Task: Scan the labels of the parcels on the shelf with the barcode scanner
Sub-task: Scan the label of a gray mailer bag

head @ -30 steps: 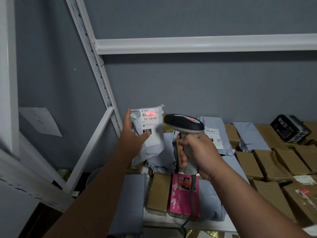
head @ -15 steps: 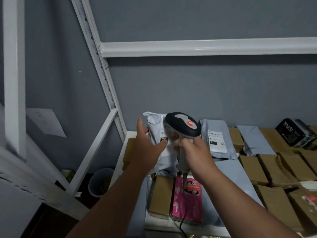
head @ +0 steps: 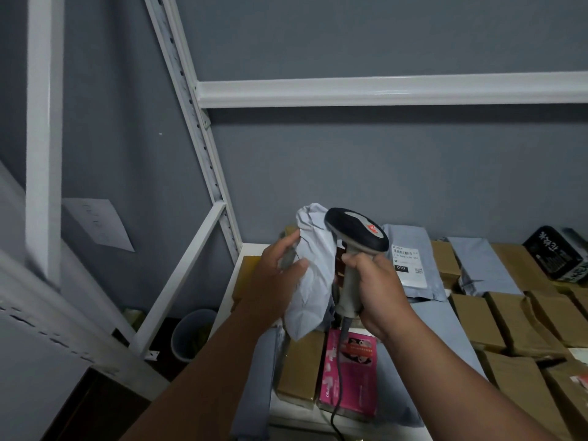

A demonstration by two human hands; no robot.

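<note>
My left hand (head: 276, 275) grips a crumpled grey poly-bag parcel (head: 313, 275) above the left end of the white shelf (head: 251, 249); its label faces away and is hidden. My right hand (head: 375, 291) holds the handle of the barcode scanner (head: 356, 232), whose black head sits just right of the bag, cable hanging down. A grey mailer with a white label marked 010 (head: 409, 265) lies flat behind the scanner. Brown parcels (head: 477, 316) cover the shelf to the right.
A pink box (head: 350, 377) and a brown box (head: 300, 367) lie near the shelf's front edge below my hands. A black box (head: 556, 253) sits far right. White uprights (head: 197, 128) and a crossbeam (head: 381, 90) frame the shelf; a grey bin (head: 191, 335) stands on the floor left.
The red scan line on the held parcel's label is gone. My left hand lowered and turned the bag so its label faces away, and the scanner dropped with it.
</note>
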